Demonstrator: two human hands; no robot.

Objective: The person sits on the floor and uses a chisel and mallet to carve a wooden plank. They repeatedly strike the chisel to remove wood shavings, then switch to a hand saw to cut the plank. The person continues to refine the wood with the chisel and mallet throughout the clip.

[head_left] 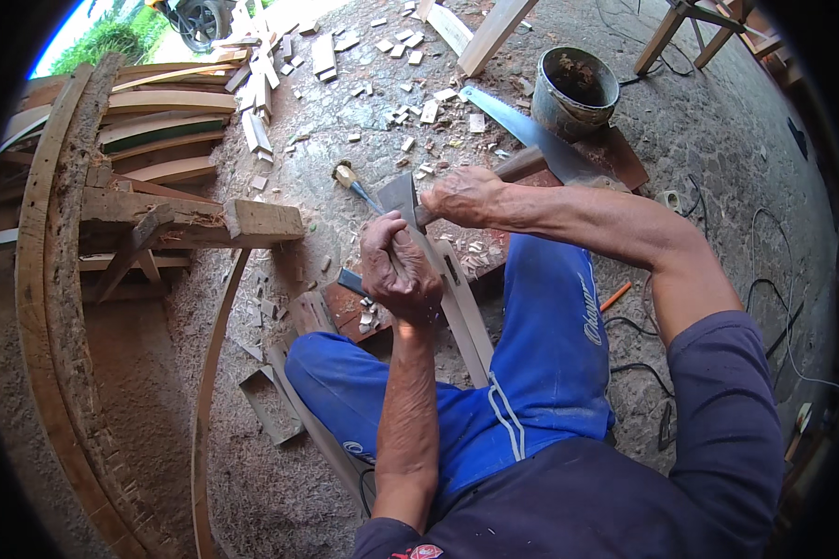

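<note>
My right hand (461,197) is closed round the handle of what looks like a hatchet, its flat dark steel head (398,197) just above my left fist. My left hand (399,265) is closed upright over the work; whatever its fingers hold is hidden. Beneath and beside the hands runs a wooden rail (464,312) with a slot cut in it, reaching back between my legs. Just beyond the left hand lies a chisel (347,177) with a wooden handle and blue collar. A dark block-like piece (351,281) rests beside the left wrist, near pale chips.
A handsaw (522,126) leans by a dirty bucket (576,93) ahead on the right. Curved timbers (42,270) and a beam (266,224) stand at the left. Small wood offcuts (405,42) litter the floor. Cables and an orange pencil-like stick (615,296) lie right.
</note>
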